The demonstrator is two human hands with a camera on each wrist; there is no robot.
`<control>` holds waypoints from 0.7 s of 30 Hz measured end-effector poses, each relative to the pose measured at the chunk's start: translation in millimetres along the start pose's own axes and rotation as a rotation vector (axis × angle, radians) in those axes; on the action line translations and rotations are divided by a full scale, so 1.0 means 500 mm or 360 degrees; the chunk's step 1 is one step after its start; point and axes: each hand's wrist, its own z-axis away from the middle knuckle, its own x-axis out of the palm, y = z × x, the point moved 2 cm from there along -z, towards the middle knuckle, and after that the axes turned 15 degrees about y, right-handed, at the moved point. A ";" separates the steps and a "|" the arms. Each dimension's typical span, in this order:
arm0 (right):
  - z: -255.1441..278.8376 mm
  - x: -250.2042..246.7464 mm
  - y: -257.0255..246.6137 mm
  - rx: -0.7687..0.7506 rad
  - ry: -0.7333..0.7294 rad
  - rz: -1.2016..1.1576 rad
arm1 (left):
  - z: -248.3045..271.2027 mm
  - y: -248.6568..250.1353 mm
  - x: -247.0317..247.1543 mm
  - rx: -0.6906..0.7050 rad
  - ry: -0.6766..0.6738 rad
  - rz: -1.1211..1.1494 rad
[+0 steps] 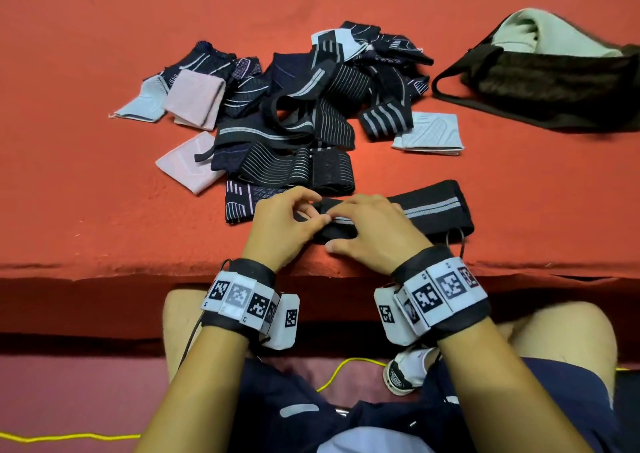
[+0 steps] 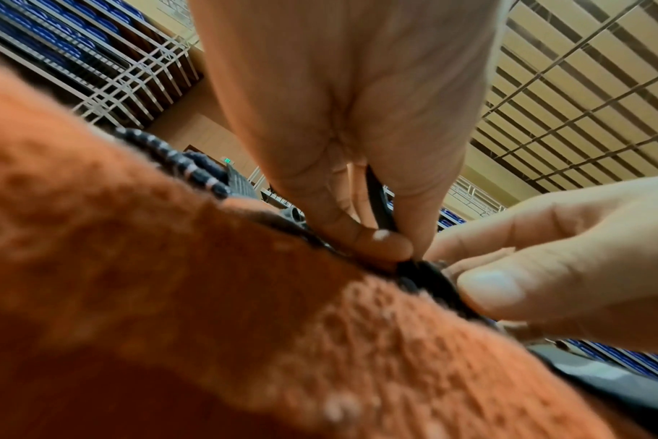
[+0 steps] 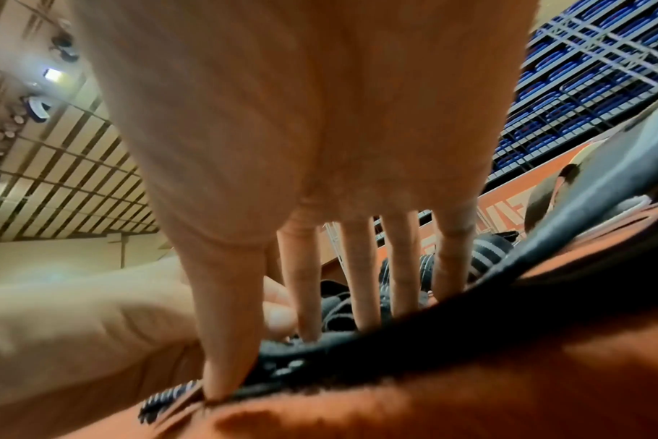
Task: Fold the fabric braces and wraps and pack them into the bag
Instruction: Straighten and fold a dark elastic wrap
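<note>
The left hand (image 1: pixel 282 225) pinches the near end of a black wrap (image 1: pixel 429 210) between thumb and fingers. The right hand (image 1: pixel 372 230) lies on top of that same wrap, with its fingers fairly straight and pressing down and its thumb at the wrap's near edge. The wrap lies flat along the front of the red table (image 1: pixel 86 182), stretching off to the right, with a grey stripe down its middle. Just behind it sits the pile (image 1: pixel 294 113) of other wraps and braces, not yet folded. The bag (image 1: pixel 554 81) lies open at the far right, well apart from the hands. It looks like the person is just starting to fold or roll this wrap from its left end. The wrap looks stretchy, so it could spring open if the pinch slips. If the right hand presses off to one side, the fold could go crooked and the edges would not line up. The wrap is close to the table edge, so a pull toward the body could drag it off. A thin loop (image 1: pixel 457 241) at the right end could catch on something.
</note>
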 end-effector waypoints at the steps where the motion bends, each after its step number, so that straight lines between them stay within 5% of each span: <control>1: 0.000 0.005 -0.003 0.0004 0.0011 -0.0008 | 0.000 -0.002 -0.002 0.0006 -0.0006 -0.0008; 9: -0.008 0.012 0.004 -0.0015 0.0048 -0.0032 | -0.003 -0.032 -0.042 -0.0307 0.0053 0.0272; 15: -0.011 0.007 -0.012 -0.0023 0.0061 -0.0050 | -0.011 -0.023 -0.054 -0.0248 0.0036 0.0349; 21: -0.012 0.015 -0.024 -0.0080 0.0063 -0.0123 | -0.025 -0.075 -0.081 -0.0162 0.0220 -0.0012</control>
